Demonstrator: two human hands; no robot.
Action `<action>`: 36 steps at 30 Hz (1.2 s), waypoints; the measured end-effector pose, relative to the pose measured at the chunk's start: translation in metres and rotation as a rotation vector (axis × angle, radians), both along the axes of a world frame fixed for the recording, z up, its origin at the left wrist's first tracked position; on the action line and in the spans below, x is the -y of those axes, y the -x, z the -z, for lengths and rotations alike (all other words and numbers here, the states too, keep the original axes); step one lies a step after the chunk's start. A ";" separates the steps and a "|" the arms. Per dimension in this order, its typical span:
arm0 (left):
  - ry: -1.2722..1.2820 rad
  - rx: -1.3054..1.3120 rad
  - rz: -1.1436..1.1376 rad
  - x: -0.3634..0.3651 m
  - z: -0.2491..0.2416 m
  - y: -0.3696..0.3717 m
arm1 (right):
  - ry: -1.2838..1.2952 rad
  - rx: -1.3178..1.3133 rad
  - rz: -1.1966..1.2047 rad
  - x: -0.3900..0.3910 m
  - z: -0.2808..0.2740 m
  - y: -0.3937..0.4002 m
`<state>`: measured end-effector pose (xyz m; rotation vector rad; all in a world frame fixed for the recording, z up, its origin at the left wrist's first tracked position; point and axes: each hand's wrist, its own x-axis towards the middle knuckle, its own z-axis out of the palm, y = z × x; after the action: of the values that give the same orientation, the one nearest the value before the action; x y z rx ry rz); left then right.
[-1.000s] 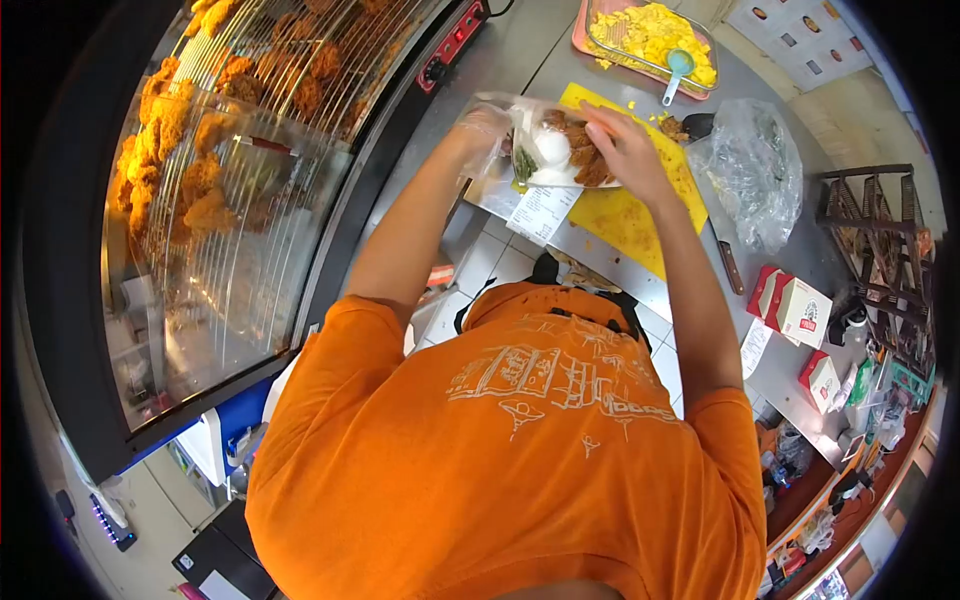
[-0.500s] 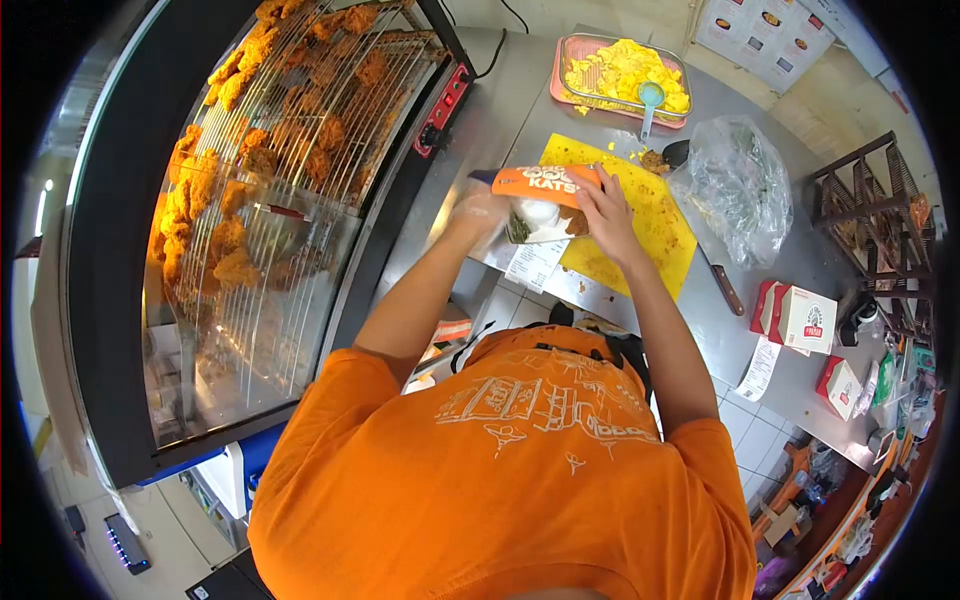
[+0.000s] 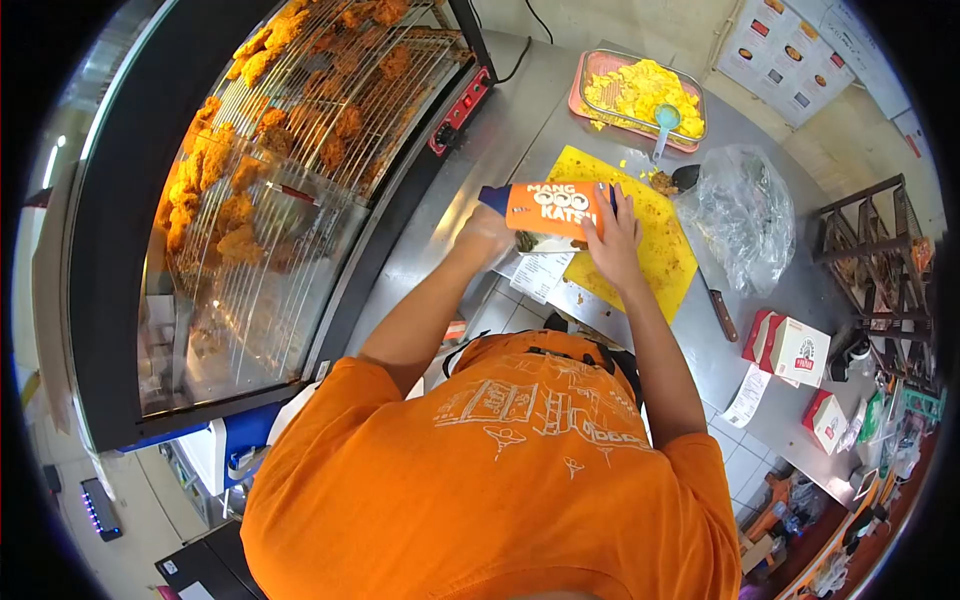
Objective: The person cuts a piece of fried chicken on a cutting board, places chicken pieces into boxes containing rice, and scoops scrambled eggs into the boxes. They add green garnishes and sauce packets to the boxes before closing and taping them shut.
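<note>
An orange and navy takeout food box (image 3: 560, 212) is between my hands, its printed lid tilted down over the food. Through the gap at its near edge, dark greens and something white show. My left hand (image 3: 484, 238), in a clear plastic glove, grips the box's left end; its fingertips are partly hidden. My right hand (image 3: 614, 240) is closed around the right end, fingers lying over the lid. A paper receipt (image 3: 541, 275) sticks out from below the box. Behind and to the right is the crumb-strewn yellow cutting board (image 3: 655, 225).
At left stands a glass warmer (image 3: 300, 200) with fried chicken on racks. A tray of yellow scrambled egg (image 3: 645, 90) with a blue scoop sits at the back. To the right are a plastic bag (image 3: 745, 220), a knife (image 3: 722, 315), white-and-red boxes (image 3: 795, 350) and a brown rack (image 3: 870, 250).
The lid has come down further over the box, covering most of the food that showed before. Both hands stay at the box's ends. The view has shifted slightly.
</note>
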<state>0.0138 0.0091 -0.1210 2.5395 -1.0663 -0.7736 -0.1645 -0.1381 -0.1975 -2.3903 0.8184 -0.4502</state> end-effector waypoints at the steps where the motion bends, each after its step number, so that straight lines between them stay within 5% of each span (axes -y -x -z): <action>1: 0.144 0.064 0.074 -0.007 0.039 -0.008 | 0.033 -0.006 -0.018 -0.001 -0.002 0.004; 4: 0.441 0.436 0.612 -0.024 0.151 -0.038 | 0.120 0.058 -0.106 0.001 -0.006 0.015; 7: 0.388 0.187 0.284 -0.031 0.153 -0.034 | 0.256 0.161 -0.254 0.012 0.011 0.016; 12: 0.312 -0.383 0.101 -0.054 0.128 -0.051 | 0.185 -0.183 -0.173 0.008 -0.016 0.017; 13: 0.286 -0.373 0.076 -0.056 0.107 -0.049 | 0.183 -0.200 -0.178 0.012 -0.027 0.017; 14: 0.206 -0.088 -0.028 -0.060 0.044 -0.027 | 0.169 -0.217 -0.188 0.012 -0.033 0.016; 16: 0.284 0.216 -0.211 -0.056 0.003 0.008 | 0.161 -0.223 -0.196 0.004 -0.035 0.023; 18: 0.625 0.273 -0.373 -0.017 0.016 0.035 | 0.199 -0.186 -0.186 0.002 -0.039 0.021; 21: 0.494 0.342 -0.420 0.020 0.082 0.065 | 0.003 0.134 -0.156 0.008 0.006 0.006; 23: 0.825 0.170 -0.404 0.030 0.145 0.047 | -0.306 0.297 -0.196 0.015 0.010 0.002; 24: 1.067 -0.348 -0.522 0.033 0.118 0.050 | -0.521 0.342 -0.213 0.023 0.001 -0.009; 25: 1.160 -0.416 -0.359 0.029 0.138 0.036 | -0.508 0.257 -0.169 0.036 0.014 -0.016; 26: 1.064 -0.514 -0.275 0.024 0.130 0.024 | -0.745 0.331 -0.168 0.042 -0.005 -0.016; 27: 0.816 -0.561 -0.215 0.021 0.099 0.011 | -0.653 0.108 0.013 0.050 -0.015 -0.016; 29: 0.299 -0.677 -0.125 0.024 0.026 -0.004 | -0.745 0.054 -0.038 0.089 0.012 -0.026; 31: 0.046 -0.766 -0.104 0.031 -0.012 -0.007 | -0.833 -0.119 -0.029 0.087 -0.064 -0.018; 35: 0.141 -0.345 0.063 0.025 -0.018 -0.006 | -1.140 -0.228 -0.125 0.114 -0.047 -0.031; 36: 0.169 -0.285 0.042 0.023 -0.017 0.002 | -1.011 -0.282 -0.134 0.109 -0.047 -0.030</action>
<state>0.0115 -0.0140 -0.1043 2.1935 -1.0433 -0.9771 -0.1350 -0.2466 -0.1504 -1.5399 0.7427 0.3201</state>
